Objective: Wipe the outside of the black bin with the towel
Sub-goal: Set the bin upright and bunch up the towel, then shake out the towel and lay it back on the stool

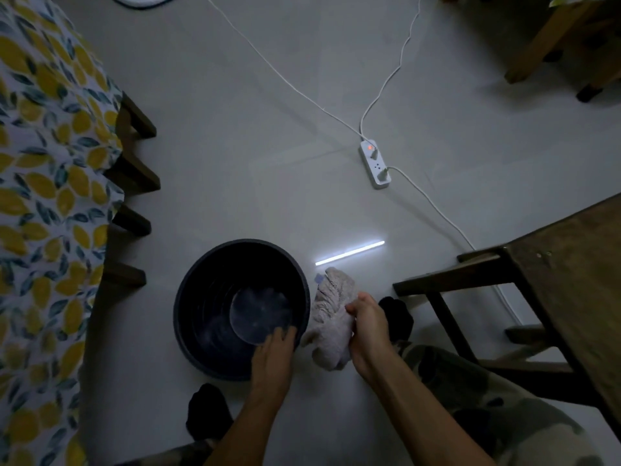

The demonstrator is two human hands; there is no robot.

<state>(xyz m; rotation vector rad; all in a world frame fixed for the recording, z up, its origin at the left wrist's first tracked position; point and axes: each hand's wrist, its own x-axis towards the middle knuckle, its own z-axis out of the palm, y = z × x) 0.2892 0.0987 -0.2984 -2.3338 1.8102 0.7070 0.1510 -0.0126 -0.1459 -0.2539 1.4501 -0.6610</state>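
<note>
A round black bin [201, 307] stands upright on the pale floor, its empty inside facing the camera. My left hand [274, 353] rests on the bin's near right rim, fingers curled over the edge. A crumpled beige towel [331, 317] hangs just to the right of the bin, close against its outer wall. My right hand [368, 327] grips the towel from the right side.
A table with a lemon-print cloth [43, 196] fills the left. A dark wooden stool [524, 297] stands close on the right. A white power strip [375, 164] and cords lie beyond the bin. My feet in black socks [206, 413] flank the bin.
</note>
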